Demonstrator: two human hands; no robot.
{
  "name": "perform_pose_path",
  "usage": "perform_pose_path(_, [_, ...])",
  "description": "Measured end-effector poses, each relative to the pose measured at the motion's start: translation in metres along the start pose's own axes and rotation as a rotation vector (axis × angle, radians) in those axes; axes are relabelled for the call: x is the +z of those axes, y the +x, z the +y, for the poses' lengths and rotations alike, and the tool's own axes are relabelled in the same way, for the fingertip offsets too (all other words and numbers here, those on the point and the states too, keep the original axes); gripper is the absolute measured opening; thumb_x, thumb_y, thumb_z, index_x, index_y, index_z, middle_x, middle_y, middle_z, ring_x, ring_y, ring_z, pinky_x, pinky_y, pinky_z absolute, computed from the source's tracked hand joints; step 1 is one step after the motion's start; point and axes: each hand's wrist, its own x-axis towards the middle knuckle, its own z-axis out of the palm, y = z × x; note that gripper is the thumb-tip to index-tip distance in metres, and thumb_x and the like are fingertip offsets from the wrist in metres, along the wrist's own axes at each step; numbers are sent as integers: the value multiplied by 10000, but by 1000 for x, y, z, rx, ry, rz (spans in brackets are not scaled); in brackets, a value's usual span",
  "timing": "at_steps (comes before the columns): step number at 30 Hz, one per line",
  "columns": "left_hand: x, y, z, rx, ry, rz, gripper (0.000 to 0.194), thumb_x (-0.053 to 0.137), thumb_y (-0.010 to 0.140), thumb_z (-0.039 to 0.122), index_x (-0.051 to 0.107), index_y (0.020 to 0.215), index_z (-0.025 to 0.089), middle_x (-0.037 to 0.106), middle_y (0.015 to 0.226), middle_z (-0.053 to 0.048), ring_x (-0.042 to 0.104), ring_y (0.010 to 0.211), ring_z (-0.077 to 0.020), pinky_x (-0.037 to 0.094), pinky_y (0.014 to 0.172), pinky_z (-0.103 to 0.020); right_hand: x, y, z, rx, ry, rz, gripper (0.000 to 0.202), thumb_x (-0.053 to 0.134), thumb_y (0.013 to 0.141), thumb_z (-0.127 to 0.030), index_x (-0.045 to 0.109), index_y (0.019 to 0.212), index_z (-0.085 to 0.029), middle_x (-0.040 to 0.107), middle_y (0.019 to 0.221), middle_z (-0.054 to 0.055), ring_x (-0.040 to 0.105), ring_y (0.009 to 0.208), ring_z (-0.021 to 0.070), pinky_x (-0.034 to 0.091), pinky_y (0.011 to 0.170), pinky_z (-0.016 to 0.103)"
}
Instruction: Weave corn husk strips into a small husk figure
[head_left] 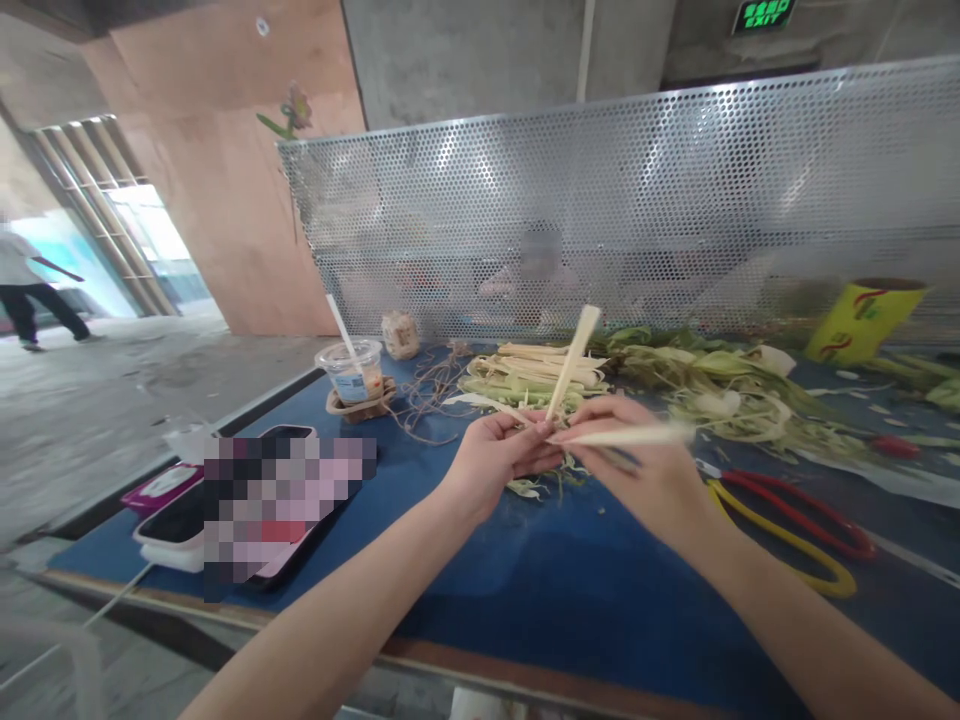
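**2 hands on pale husk strips above the blue desk**

The left hand (499, 455) is closed around the lower end of a pale strip (574, 358) that rises upward and slightly right from its fingertips. The right hand (637, 465) pinches a 2nd pale strip (637, 435) that runs nearly level toward the right, its far end blurred. The 2 hands meet fingertip to fingertip, just above the middle of the desk (525, 590), and the 2 strips come together where the fingers touch.

Under the hands lie a few green and pale scraps (536, 487). Behind them, toward the far edge of the desk, sits a heap of husks and leaves (675, 375) stretching to the right. Near the right edge lie scissors with red and yellow handles (795, 535), just beside the right forearm. A tangle of brown twine (431, 385) lies left of the heap, and beside it a clear plastic cup (352, 368) with a straw. A phone (176, 515) rests near the left corner. A perforated metal screen (637, 200) stands along the far edge, with a yellow cup (862, 320) at the far right corner.
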Motion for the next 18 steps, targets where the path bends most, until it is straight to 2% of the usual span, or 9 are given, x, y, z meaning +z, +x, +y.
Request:
perform_pose_path(2, [0,0,0,19,34,-14,259,725,605,217,619,809,99,695,724,-61,664,708,-172,533,702,-292,0,1,2,278,176,31,145,532,779,-286,630,813,-185,615,830,51,578,687,150,475,591,251])
perform_pose_path(4, [1,-1,0,31,79,-22,274,720,610,224,620,833,99,702,760,-76,664,750,-193,535,705,-299,0,3,5,490,317,-13,197,546,760,-338,623,816,-165,619,698,30,534,503,118,447,477,237])
perform_pose_path(6, [2,-2,0,43,126,-15,277,722,602,221,624,831,99,705,750,-75,666,745,-198,541,684,-293,1,3,6,596,392,-74,238,552,744,-378,623,801,-158,592,593,5,470,397,93,404,404,225])
perform_pose_path(9, [4,-3,0,59,202,4,265,724,590,200,633,810,85,701,665,-66,670,693,-193,546,635,-266,0,4,7,645,349,-119,266,550,730,-419,613,725,-161,559,515,-11,438,341,84,347,340,210])
perform_pose_path(11, [3,-3,1,64,203,28,247,721,593,189,631,795,80,696,634,-66,671,668,-193,549,609,-258,-3,4,8,609,216,-147,286,529,743,-432,587,649,-168,534,459,-15,439,335,91,340,340,210])
perform_pose_path(14, [0,0,2,43,136,80,219,716,600,161,620,778,77,696,641,-80,672,662,-201,557,599,-267,-11,5,10,380,-4,-200,272,500,776,-390,558,609,-183,546,487,-5,493,421,110,384,409,214])
perform_pose_path(16, [-3,1,3,15,95,81,202,709,609,138,616,776,73,697,648,-90,673,662,-202,560,610,-270,-17,5,12,196,-67,-252,144,505,784,-312,593,760,-200,605,637,8,550,547,125,438,507,221])
perform_pose_path(18, [-4,2,5,-24,69,60,182,697,624,122,616,778,70,697,653,-97,672,654,-194,559,612,-264,-22,6,15,59,-85,-297,188,499,789,-244,576,961,-234,634,820,20,586,691,139,469,621,242])
